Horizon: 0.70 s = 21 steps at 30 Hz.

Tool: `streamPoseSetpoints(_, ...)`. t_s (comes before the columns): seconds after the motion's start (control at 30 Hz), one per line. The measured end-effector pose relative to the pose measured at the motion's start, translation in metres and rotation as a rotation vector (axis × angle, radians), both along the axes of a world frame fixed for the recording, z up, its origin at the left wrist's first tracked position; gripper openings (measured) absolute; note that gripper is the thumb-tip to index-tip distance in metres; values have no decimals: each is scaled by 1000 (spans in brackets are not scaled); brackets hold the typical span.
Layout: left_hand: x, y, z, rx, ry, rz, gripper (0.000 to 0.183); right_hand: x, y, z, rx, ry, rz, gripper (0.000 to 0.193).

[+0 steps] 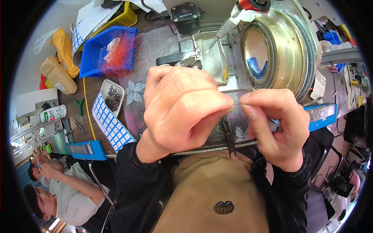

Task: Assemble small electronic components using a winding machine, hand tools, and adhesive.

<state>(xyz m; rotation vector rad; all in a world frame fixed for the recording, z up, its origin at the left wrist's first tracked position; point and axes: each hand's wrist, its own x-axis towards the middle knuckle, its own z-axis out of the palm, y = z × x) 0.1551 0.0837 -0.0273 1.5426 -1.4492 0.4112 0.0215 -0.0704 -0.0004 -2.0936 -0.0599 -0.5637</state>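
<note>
My left hand (178,106) is raised over the near side of the bench, its thumb and forefinger pinched together. My right hand (278,122) faces it in a similar pinch, the two sets of fingertips almost meeting. Whatever lies between them is too small or thin to make out. Below the fingertips, a pair of dark tweezers (228,136) lies at the bench edge. Beyond my hands stands a machine with a large brass-coloured ring (287,54). Left of my left hand, a white dish (121,91) holds a heap of small dark wire-like pieces.
A blue bin (91,58) with red threads (120,52) stands far left, near brown paper packets (58,75). A blue-and-white label sheet (110,122) and green-handled snips (80,108) lie left. A blue tray (324,118) is at right. Another person (74,194) sits lower left.
</note>
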Motion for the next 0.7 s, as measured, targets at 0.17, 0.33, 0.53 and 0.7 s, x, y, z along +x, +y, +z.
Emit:
streamPoseSetpoints(0.17,-1,1,2,5,-1,-3,26,-1,-1,-1,-29,-16,1,16)
streamPoseSetpoints(0.33,-1,1,2,-2,-14,-5,28,-1,0,-1,-28,-16,-7,17)
streamPoseSetpoints(0.53,-2,3,4,20,18,-11,26,-1,1,-2,-39,-18,-21,15)
streamPoseSetpoints(0.7,-3,5,4,58,94,-26,24,0,1,-2,-91,-10,-24,14)
